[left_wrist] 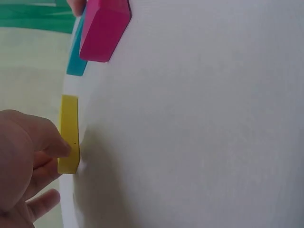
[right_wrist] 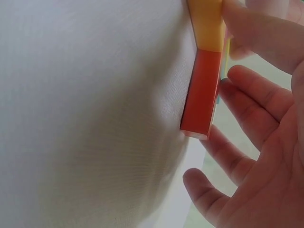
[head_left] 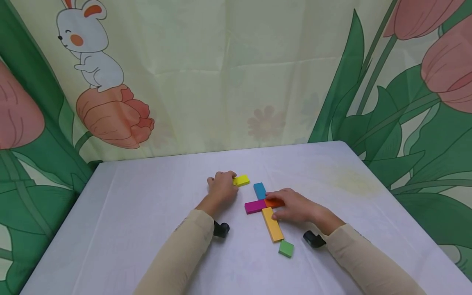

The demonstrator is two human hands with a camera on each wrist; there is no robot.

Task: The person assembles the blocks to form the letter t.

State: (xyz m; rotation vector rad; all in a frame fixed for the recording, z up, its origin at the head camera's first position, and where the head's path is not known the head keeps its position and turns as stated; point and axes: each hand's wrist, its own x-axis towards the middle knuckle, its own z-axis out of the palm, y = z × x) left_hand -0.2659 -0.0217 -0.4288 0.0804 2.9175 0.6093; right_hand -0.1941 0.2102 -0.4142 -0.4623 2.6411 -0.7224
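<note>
My left hand (head_left: pixel 223 187) pinches the near end of a yellow block (head_left: pixel 242 180), low over the white table at the back. In the left wrist view a digit lies across the side of that block. My right hand (head_left: pixel 298 206) reaches over a red-orange block (right_wrist: pixel 203 92), its fingers along the far side. The right thumb touches an amber block (head_left: pixel 272 225) just in front. A magenta block (head_left: pixel 255 206) lies end to end with the red-orange one. Behind them, a blue block (head_left: pixel 259 191) slants away near the right fingertips.
A small green block (head_left: pixel 286 248) lies at the amber block's near end. Black wrist cameras (head_left: pixel 221 230) hang by both sleeves. The white-covered table (head_left: pixel 147 213) meets a printed curtain (head_left: pixel 206 82) with tulips and a rabbit at its back edge.
</note>
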